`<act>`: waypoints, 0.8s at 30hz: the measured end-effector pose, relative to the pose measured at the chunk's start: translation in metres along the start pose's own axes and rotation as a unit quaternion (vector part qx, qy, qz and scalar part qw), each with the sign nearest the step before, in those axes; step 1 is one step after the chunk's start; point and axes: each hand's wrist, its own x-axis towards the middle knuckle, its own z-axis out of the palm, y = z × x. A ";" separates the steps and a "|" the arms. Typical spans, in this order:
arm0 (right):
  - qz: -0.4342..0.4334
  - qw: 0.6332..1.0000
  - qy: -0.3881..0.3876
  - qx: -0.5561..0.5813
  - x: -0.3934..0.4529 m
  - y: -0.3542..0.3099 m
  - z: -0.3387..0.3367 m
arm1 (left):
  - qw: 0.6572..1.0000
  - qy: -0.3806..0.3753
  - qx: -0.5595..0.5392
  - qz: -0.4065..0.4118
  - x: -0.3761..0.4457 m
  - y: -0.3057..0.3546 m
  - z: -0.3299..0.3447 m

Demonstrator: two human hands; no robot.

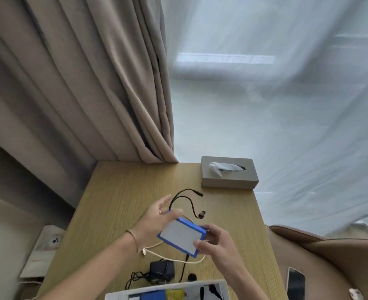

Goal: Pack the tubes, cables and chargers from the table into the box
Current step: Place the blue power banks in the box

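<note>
- A flat blue-edged pack with a pale face (182, 236) is held above the middle of the wooden table (113, 191), tilted, with black leads (184, 199) trailing from its far end toward the table's far edge; it appears to be a battery or charger unit.
- The right hand (216, 241) clamps the pack's near right corner between thumb and fingers.
- The left hand (157, 215) sits at the pack's far left end with its fingers spread apart; motion blur hides whether they press on it.
- A white cable (167, 254) lies loose on the table beneath the pack, near the front edge.
- A black charger (162, 270) with its tangled cord rests just beside the front edge, close to the box.
- The white box (167, 291) stands open at the front edge, already holding blue, yellow and dark items, so packing looks partly done.
- Judging by what lies out, the pack, the white cable and the black charger remain to go in; no tubes can be made out on the table.
- A grey tissue box (229, 172) occupies the far right corner, well apart from the work.
</note>
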 end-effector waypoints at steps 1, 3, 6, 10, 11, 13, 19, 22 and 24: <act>-0.007 1.000 -0.011 -0.013 -0.009 -0.003 0.001 | 0.999 -0.008 -0.050 -0.011 -0.004 0.008 -0.002; -0.014 0.999 -0.025 -0.023 -0.026 -0.005 0.004 | 0.982 -0.032 -0.184 -0.037 -0.010 0.021 -0.008; -0.027 0.999 -0.040 -0.022 -0.048 -0.005 0.008 | 0.940 -0.046 -0.324 -0.097 -0.024 0.033 -0.020; -0.028 0.996 -0.080 0.008 -0.080 -0.004 0.007 | 0.942 -0.049 -0.311 -0.117 -0.045 0.033 -0.033; -0.026 0.995 -0.095 0.012 -0.087 -0.003 0.007 | 0.943 -0.039 -0.308 -0.117 -0.051 0.029 -0.035; -0.026 0.994 -0.107 0.009 -0.098 0.002 0.006 | 0.947 -0.020 -0.298 -0.119 -0.064 0.020 -0.038; -0.025 0.994 -0.012 0.110 -0.120 0.039 0.006 | 0.955 0.058 -0.269 -0.107 -0.105 -0.025 -0.037; -0.011 0.985 0.053 0.164 -0.126 0.053 0.012 | 0.967 0.056 -0.222 -0.113 -0.128 -0.052 -0.022; -0.005 0.987 0.076 0.143 -0.129 0.059 0.016 | 0.980 0.050 -0.155 -0.111 -0.145 -0.068 -0.010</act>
